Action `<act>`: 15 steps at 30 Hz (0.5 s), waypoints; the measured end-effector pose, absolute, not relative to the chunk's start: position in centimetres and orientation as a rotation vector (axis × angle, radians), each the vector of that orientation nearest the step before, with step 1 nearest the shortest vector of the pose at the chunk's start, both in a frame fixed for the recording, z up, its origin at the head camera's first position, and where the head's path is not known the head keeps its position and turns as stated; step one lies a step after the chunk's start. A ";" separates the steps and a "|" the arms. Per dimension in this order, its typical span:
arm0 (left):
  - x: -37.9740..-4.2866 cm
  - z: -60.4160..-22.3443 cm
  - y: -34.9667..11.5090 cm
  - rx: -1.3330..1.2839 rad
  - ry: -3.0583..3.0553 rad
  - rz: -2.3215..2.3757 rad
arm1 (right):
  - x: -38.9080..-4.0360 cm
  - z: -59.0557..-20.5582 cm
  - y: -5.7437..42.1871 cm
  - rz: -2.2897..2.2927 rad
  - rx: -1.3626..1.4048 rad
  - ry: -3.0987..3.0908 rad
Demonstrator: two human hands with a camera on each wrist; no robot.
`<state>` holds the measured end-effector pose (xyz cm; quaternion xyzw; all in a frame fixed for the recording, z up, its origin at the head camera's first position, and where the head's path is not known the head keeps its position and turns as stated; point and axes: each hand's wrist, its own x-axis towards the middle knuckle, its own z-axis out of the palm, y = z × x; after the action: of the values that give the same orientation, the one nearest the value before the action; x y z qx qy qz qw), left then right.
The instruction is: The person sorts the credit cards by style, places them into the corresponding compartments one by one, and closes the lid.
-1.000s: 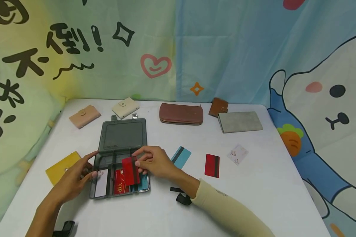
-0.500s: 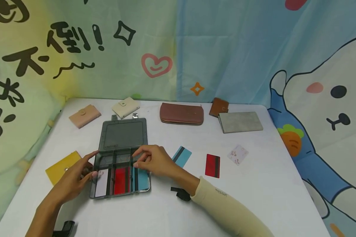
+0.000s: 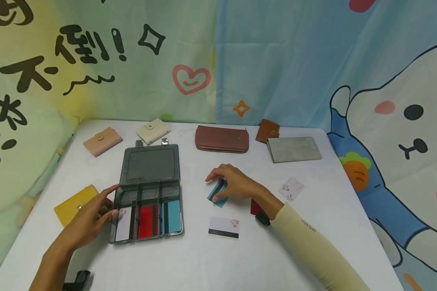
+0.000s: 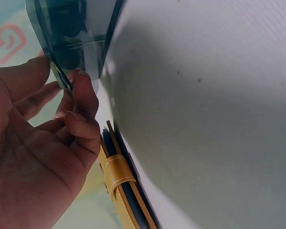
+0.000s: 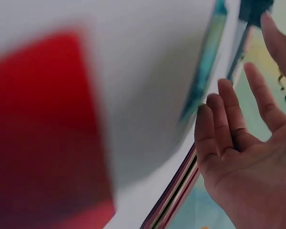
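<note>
A grey see-through compartment case (image 3: pixel 151 171) stands with its lid folded back. White, red and blue cards lie in its front compartments: the white card (image 3: pixel 124 223), the red card (image 3: pixel 148 221) and the blue card (image 3: pixel 172 217). My left hand (image 3: pixel 89 216) pinches the case's left edge between thumb and fingers; in the left wrist view the hand (image 4: pixel 52 129) grips its corner. My right hand (image 3: pixel 236 184) hovers over a loose blue card (image 3: pixel 218 192) with a black stripe on the table. In the right wrist view its fingers (image 5: pixel 236 107) are extended, apart from that card.
A white card (image 3: pixel 223 227), a pale patterned card (image 3: pixel 291 189) and a partly covered red card (image 3: pixel 255 207) lie on the table. A yellow wallet (image 3: pixel 76 204) is left of the case. Along the back are a brown wallet (image 3: pixel 222 139), a grey wallet (image 3: pixel 295 149) and several others.
The red card went from my right hand into the case's middle front compartment. My right hand then moved right to the loose blue card, uncovering the white card. My left hand stayed put.
</note>
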<state>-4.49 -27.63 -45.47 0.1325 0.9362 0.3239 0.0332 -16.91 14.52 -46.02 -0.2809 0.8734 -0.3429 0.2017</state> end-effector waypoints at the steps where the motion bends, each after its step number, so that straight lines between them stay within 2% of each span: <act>1: -4.5 -45.5 -27.6 0.410 2.882 0.997 | -17.0 -46.1 14.8 -0.927 -0.788 2.450; 15: -4.7 -45.2 -27.5 0.350 2.856 0.963 | -17.0 -46.5 14.0 -0.667 -0.856 2.530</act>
<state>-4.65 -27.53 -45.20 0.1152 0.9399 0.3170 0.0538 -16.95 13.96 -46.50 -0.3051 0.9017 -0.2377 0.1933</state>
